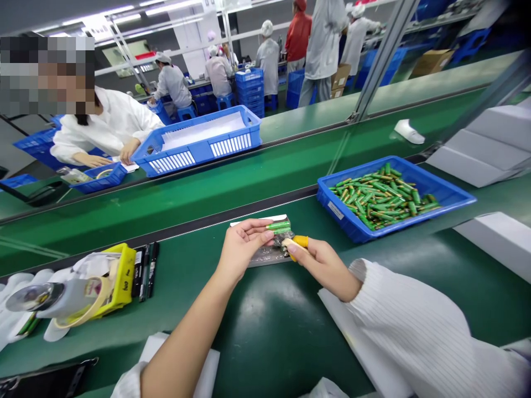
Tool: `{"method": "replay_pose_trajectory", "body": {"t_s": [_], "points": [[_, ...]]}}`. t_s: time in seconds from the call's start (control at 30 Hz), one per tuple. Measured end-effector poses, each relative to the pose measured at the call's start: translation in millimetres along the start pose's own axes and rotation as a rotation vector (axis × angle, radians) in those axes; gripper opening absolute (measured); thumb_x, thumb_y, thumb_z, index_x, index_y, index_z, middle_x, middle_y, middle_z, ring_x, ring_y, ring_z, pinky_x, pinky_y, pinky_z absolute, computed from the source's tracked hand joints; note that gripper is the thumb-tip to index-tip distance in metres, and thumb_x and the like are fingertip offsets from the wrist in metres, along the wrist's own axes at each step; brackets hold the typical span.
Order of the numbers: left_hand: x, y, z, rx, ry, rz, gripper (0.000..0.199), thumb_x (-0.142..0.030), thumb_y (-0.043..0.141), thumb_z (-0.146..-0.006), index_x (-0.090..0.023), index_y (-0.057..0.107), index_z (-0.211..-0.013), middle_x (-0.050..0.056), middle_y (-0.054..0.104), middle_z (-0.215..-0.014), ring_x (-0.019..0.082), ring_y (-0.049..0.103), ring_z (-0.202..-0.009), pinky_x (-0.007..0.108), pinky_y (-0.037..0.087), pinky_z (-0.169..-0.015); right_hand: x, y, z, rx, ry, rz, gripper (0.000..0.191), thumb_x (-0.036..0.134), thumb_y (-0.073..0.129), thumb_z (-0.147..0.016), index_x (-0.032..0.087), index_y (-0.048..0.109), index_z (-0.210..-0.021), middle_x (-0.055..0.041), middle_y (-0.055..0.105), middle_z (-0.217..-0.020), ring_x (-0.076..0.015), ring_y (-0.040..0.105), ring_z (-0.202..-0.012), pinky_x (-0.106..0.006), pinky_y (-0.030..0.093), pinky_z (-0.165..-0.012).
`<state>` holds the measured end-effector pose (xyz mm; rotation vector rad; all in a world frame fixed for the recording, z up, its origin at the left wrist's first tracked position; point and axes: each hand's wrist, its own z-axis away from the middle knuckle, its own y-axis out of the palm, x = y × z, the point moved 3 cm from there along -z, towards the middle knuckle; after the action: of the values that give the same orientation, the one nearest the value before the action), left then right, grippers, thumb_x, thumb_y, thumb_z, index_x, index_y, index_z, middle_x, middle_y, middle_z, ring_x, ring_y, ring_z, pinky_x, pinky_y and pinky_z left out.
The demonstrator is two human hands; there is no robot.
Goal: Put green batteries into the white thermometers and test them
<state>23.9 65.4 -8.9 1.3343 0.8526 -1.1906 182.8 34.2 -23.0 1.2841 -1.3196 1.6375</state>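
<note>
My left hand (244,243) pinches green batteries (279,226) between thumb and fingers, over an open white box (259,217) on the green bench. Clear plastic packaging (265,253) shows inside the box, below the batteries. Close on the right, my right hand (317,257) is closed, with yellow covers on its fingertips. Its fingers meet at the batteries' right end, by some clear plastic and small shiny round ends; what exactly they grip is too small to tell.
A blue tray (352,229) of loose green batteries stands at the right. White boxes (498,243) lie beyond it. A yellow basket (124,276) and black markers (148,272) are at the left. Across the green belt (199,193), a person (112,119) works beside a blue crate (194,152).
</note>
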Motion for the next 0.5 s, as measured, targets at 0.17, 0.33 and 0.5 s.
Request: {"method": "replay_pose_trajectory", "body": {"t_s": [0.17,0.33,0.5], "points": [[6,5.7,1,0.047,0.040,-0.011,0.029,-0.024,0.080,-0.062,-0.013,0.064,-0.084,0.003,0.069,-0.085,0.012,0.064,-0.077,0.023,0.051,-0.077,-5,3,-1,-0.053,0.000,-0.104,0.043,0.055,0.044,-0.087,0.018,0.041,-0.065,0.0041,0.030,-0.059,-0.0082,0.027,-0.053,-0.024,0.022,-0.047],[17,19.1,4,0.126,0.108,0.082,0.029,-0.029,0.074,-0.071,-0.018,0.050,-0.084,0.001,0.063,-0.089,0.012,0.061,-0.086,0.025,0.049,-0.079,-9,9,-5,-0.043,0.014,-0.327,0.043,0.058,0.048,-0.084,0.018,0.041,-0.070,0.0064,0.025,-0.056,-0.0065,0.020,-0.048,-0.022,0.016,-0.043],[20,21.8,5,0.125,0.163,0.075,0.031,-0.031,0.072,-0.073,-0.019,0.046,-0.085,0.004,0.063,-0.099,0.013,0.061,-0.089,0.025,0.048,-0.075,-7,11,-7,0.022,0.015,-0.425,0.043,0.059,0.051,-0.082,0.017,0.044,-0.073,0.0069,0.024,-0.057,-0.0054,0.018,-0.047,-0.021,0.014,-0.042]]}}
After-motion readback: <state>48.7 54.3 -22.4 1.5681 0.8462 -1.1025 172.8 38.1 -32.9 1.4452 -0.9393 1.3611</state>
